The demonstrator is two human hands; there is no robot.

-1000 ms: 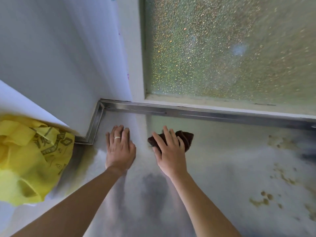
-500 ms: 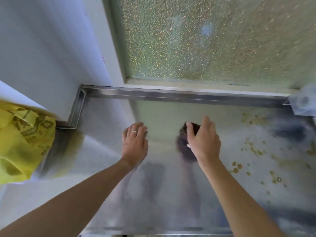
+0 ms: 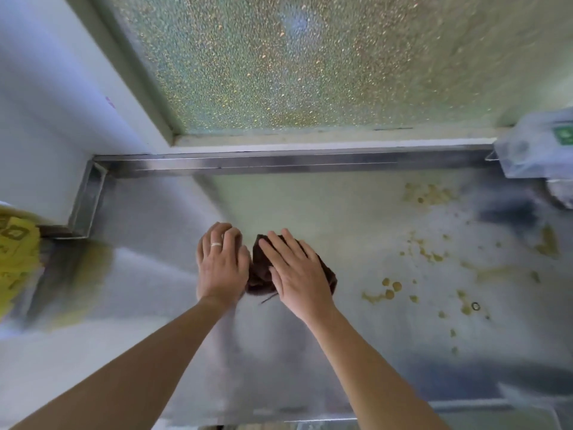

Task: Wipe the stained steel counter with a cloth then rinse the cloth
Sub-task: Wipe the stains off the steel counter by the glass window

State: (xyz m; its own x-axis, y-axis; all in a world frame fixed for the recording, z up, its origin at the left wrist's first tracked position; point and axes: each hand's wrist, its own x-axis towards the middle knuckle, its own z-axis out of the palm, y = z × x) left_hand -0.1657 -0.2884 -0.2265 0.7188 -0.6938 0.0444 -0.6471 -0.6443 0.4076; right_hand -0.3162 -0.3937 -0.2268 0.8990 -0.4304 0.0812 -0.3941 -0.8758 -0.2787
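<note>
R grip (image 3: 299,274) flat on cloth (image 3: 259,274), stained counter (image 3: 356,212)

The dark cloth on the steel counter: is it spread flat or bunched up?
Bunched up. The dark cloth shows as a crumpled wad under the flat right hand, beside the left hand.

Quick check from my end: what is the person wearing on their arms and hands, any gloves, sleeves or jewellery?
No gloves and no sleeves in view: both forearms are bare up to the frame edge. The left hand wears a plain light-coloured ring on one finger. The right hand shows no ring, watch or band.
</note>
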